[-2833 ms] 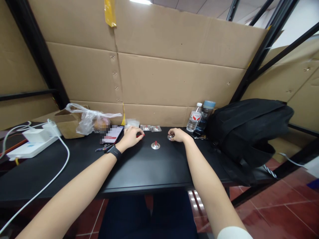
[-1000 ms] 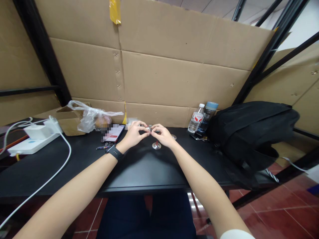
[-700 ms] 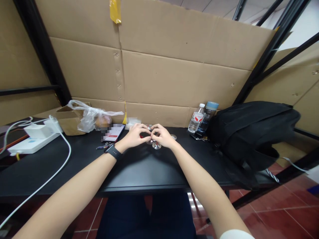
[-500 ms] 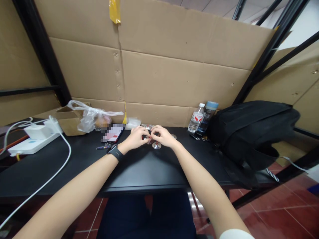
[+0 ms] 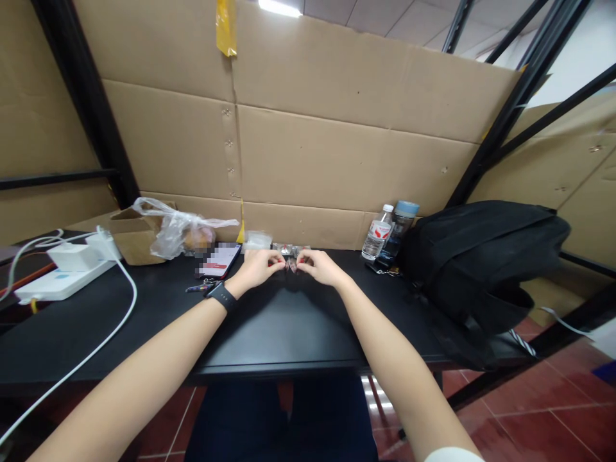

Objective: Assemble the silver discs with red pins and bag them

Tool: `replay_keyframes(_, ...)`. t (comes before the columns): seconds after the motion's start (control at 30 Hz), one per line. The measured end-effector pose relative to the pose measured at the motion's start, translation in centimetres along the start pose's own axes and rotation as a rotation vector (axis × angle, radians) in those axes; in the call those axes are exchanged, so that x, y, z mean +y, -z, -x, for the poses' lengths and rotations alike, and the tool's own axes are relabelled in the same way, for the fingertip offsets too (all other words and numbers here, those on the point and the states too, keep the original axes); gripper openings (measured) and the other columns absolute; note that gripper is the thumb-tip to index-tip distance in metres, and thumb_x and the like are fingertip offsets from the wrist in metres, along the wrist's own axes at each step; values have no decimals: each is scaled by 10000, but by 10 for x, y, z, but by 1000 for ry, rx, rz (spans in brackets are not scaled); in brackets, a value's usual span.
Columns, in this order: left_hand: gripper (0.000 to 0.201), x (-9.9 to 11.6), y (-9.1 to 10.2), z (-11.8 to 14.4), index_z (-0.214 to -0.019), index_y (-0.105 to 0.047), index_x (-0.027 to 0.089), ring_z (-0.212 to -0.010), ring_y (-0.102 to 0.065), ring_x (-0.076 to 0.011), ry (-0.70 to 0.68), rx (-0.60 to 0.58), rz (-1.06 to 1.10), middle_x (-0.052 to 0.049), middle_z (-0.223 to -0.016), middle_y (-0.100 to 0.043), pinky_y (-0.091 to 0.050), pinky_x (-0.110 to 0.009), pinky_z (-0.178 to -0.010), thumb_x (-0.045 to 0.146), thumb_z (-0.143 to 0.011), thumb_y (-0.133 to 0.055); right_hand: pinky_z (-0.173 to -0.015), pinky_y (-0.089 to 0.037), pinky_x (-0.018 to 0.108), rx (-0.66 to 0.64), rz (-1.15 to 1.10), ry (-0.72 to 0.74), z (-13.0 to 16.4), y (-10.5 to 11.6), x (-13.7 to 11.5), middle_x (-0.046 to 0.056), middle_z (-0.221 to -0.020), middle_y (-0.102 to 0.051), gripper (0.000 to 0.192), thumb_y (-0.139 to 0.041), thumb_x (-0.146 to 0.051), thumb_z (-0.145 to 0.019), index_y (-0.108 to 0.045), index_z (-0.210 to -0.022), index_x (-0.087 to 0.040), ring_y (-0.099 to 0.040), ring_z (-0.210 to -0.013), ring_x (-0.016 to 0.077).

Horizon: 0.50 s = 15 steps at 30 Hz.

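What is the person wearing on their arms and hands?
Both forearms are bare. The left wrist has a black band, like a watch or fitness tracker. The left hand and the right hand wear no gloves, and no rings can be made out. Near the bottom edge, a bit of white sleeve shows on the right arm.

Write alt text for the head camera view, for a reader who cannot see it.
A person's left hand and right hand meet over a black table, pinching a small, partly hidden piece between their fingertips. Left lie a phone, plastic bag and white power strip; right stand two bottles and a black backpack.
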<state>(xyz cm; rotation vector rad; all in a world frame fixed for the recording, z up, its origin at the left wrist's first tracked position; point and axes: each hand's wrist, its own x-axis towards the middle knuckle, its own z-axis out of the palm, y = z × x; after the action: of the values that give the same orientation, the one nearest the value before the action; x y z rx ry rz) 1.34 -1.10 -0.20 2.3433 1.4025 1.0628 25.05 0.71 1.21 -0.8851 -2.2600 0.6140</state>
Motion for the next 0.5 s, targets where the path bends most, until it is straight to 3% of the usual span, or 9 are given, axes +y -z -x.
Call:
replay_keyframes(0.13, 310, 0, 0, -3, -859, -750, 222, -874, -727, -244, 25, 42, 247, -49, -906, -785, -508, -355, -858, 517, -864, -653, -653, -521, 272, 155, -243, -58, -6, -10, -1, 31, -814, -721, 194, -671, -382, -871, -653, -906, -192, -679, -723, 167)
replay_keyframes(0.33, 373, 0, -3, -4, -897, -732, 183, -905, -727, -245, 4, 52, 406, -84, -945, -777, -544, -362, -874, 548, -852, -673, -656, -585, 259, 172, -599, -156, -6, -31, -8, 51, -985, -702, 323, -746, -473, -809, -607, -901, -197, -733, -808, 167)
replay_keyframes(0.5, 396, -3, -7, -3, -901, -715, 176, -884, -729, -246, 21, 64, 438, -88, -936, -776, -562, -349, -826, 566, -850, -667, -785, -629, 323, 148, -797, -160, -4, -29, -13, 48, -1081, -687, 498, -824, -441, -755, -651, -1183, -253, -739, -788, 149)
